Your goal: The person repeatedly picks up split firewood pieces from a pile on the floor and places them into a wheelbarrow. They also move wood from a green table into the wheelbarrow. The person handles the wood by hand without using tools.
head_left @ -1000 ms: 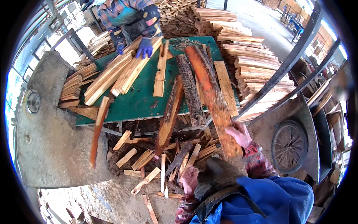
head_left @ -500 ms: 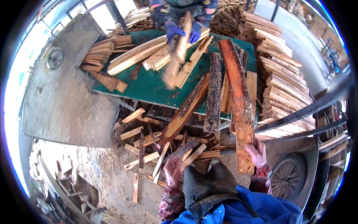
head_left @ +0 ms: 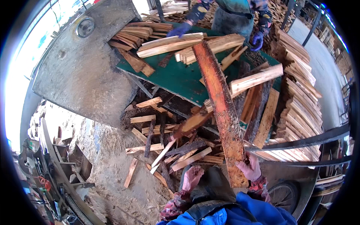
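Note:
My right hand (head_left: 250,168) is closed on the near end of a long wooden slab (head_left: 223,101) with rough dark bark edges and an orange-brown face. The slab stretches away from me, its far end over the green table (head_left: 180,80). My left hand (head_left: 192,178) is beside it in front of my dark apron (head_left: 212,183), fingers loosely curled and apart, with nothing seen in it. Another slab (head_left: 195,123) leans on the table's near edge, left of the held one. Pale split boards (head_left: 258,78) lie to the right of the held slab.
Across the table a co-worker's gloved hand (head_left: 180,30) touches pale boards (head_left: 168,43); the other glove (head_left: 257,40) hangs lower right. Wood offcuts (head_left: 191,159) litter the ground before me. A tall board stack (head_left: 300,108), a dark metal bar (head_left: 300,141) and a wheel (head_left: 283,197) are at right.
The held slab's far end has swung left, still in my right hand. The co-worker's hands have parted and let go of the upright board. Pale boards now lie at right. The view has shifted.

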A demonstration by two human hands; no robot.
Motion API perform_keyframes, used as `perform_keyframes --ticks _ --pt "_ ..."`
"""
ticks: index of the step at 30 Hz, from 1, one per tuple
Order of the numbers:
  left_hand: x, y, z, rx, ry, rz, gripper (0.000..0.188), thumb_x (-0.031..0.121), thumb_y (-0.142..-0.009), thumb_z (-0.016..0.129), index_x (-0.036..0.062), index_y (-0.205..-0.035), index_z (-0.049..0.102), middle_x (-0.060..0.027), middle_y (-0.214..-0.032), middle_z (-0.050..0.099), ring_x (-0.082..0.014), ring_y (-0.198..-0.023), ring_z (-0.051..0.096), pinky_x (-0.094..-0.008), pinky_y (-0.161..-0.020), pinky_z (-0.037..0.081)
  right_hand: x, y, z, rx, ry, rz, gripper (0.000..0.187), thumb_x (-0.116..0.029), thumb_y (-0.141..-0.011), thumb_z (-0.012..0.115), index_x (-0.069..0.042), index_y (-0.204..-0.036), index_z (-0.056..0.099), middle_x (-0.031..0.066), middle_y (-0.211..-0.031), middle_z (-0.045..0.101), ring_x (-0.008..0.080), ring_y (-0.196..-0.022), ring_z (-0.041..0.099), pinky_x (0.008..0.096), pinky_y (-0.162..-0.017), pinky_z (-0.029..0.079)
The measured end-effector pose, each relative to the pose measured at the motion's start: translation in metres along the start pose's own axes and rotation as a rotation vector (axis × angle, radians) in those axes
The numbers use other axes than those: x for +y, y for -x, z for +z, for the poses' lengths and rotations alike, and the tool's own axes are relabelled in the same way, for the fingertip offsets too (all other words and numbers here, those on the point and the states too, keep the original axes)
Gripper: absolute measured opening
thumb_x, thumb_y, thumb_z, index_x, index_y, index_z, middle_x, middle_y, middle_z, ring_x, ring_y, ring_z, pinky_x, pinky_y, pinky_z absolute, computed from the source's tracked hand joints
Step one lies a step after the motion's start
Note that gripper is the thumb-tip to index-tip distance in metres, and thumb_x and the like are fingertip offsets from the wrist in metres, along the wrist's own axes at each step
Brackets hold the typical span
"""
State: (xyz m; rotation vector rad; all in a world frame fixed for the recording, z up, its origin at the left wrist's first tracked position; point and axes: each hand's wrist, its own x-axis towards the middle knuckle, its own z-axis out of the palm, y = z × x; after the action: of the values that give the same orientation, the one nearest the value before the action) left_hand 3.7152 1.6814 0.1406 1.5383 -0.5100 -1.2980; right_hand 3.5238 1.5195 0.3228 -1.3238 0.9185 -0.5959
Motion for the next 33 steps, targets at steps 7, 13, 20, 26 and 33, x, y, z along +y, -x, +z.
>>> perform_keyframes --ticks 7,13,20,26,33 --pt "-0.059 -0.032 -0.082 0.178 0.262 0.036 0.020 0.008 -0.090 0.062 -0.0052 -0.106 0.059 -0.0069 -0.089 0.065 -0.0117 -0.079 0.062 -0.0250 -0.072 0.052 -0.004 -0.096 0.085 -0.109 0.116 -0.014 0.039 -0.015 -0.087 0.066 0.006 -0.118 0.053 0.0066 -0.105 0.064 0.0112 -0.094 0.058 0.0268 -0.082 0.048" --pt "-0.150 0.025 -0.185 0.498 0.110 -0.175 0.021 0.015 -0.082 0.068 -0.0034 -0.091 0.064 -0.0045 -0.071 0.065 -0.0108 -0.061 0.059 -0.0257 -0.057 0.048 -0.003 -0.188 0.170 -0.161 0.081 -0.048 0.040 -0.017 -0.087 0.066 0.007 -0.117 0.054 0.0069 -0.106 0.064 0.0111 -0.094 0.059 0.0264 -0.083 0.048" --pt "-0.214 0.102 -0.204 0.604 0.268 -0.430 0.022 0.012 -0.085 0.068 -0.0089 -0.090 0.062 -0.0122 -0.075 0.067 -0.0195 -0.061 0.065 -0.0311 -0.053 0.052 -0.026 -0.241 0.247 -0.169 0.051 -0.127 0.037 -0.017 -0.088 0.064 0.008 -0.114 0.055 0.0044 -0.096 0.065 0.0090 -0.083 0.058 0.0250 -0.074 0.048" --pt "-0.259 0.096 -0.201 0.556 0.459 -0.456 0.025 0.014 -0.086 0.067 -0.0096 -0.089 0.061 -0.0139 -0.073 0.066 -0.0217 -0.062 0.066 -0.0316 -0.053 0.054 0.005 -0.216 0.247 -0.196 0.119 -0.174 0.034 -0.019 -0.086 0.067 0.004 -0.111 0.060 -0.0008 -0.090 0.062 0.0058 -0.077 0.053 0.0227 -0.069 0.044" --pt "-0.186 0.053 -0.215 0.492 0.369 -0.377 0.018 0.010 -0.086 0.066 -0.0072 -0.085 0.061 -0.0126 -0.075 0.066 -0.0192 -0.064 0.066 -0.0301 -0.057 0.054 0.008 -0.181 0.195 -0.042 0.067 -0.073 0.030 -0.017 -0.088 0.065 0.005 -0.109 0.060 0.0016 -0.092 0.063 0.0066 -0.081 0.055 0.0242 -0.070 0.045"
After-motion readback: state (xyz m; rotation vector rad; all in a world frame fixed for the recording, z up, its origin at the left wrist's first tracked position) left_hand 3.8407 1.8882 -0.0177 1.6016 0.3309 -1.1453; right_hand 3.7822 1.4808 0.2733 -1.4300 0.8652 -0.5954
